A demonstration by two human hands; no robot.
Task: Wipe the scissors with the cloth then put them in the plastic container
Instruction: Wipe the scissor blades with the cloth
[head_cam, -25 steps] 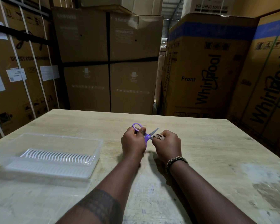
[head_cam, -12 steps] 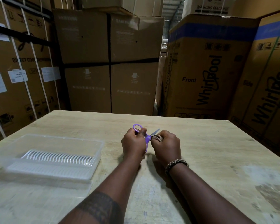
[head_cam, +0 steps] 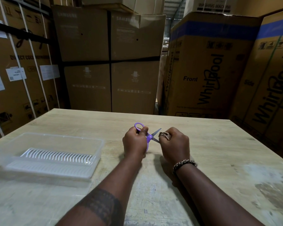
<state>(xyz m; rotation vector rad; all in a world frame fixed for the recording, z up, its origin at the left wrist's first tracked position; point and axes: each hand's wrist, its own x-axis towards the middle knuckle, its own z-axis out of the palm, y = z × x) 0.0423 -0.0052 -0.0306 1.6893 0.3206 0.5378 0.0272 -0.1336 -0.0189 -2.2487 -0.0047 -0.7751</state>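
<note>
the left hand (head_cam: 135,141) has its grip clenched round the handles of the purple-handled metal scissors (head_cam: 149,137), with the blades parted and pointing right. the right hand (head_cam: 175,144) has its grip closed on a small bunched brownish cloth (head_cam: 164,135), which meets the blades near their tips. both hands are over the pale wooden surface (head_cam: 219,144). the clear rectangular plastic container (head_cam: 98,149) sits on the surface to the left, well apart from the scissors.
</note>
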